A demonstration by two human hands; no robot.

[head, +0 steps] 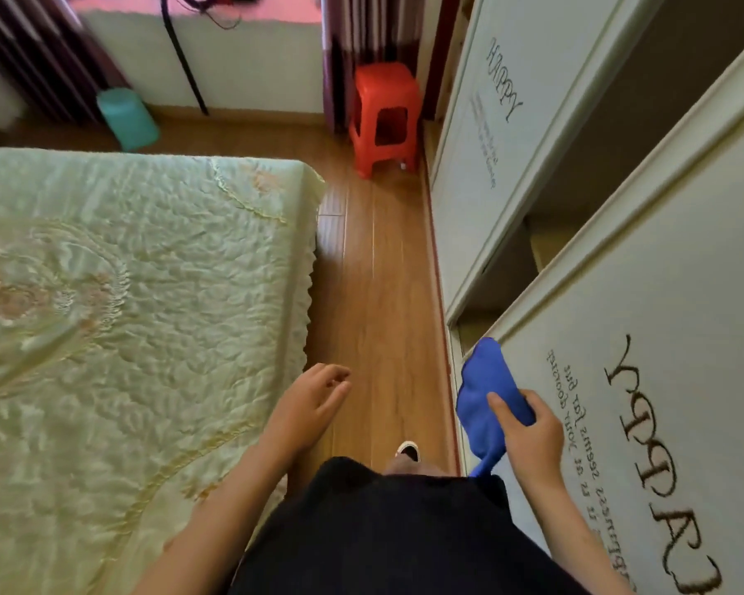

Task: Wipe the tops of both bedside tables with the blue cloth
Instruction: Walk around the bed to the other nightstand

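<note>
My right hand grips the blue cloth at the lower right, close to a wardrobe door. The cloth is bunched, one end sticking up and a thin tail hanging below my palm. My left hand hangs over the wooden floor beside the bed's edge, fingers loosely curled and holding nothing. No bedside table is in view.
A bed with a pale green quilted cover fills the left. White wardrobe doors with lettering line the right, leaving a narrow strip of wooden floor. A red plastic stool and a teal bin stand at the far end.
</note>
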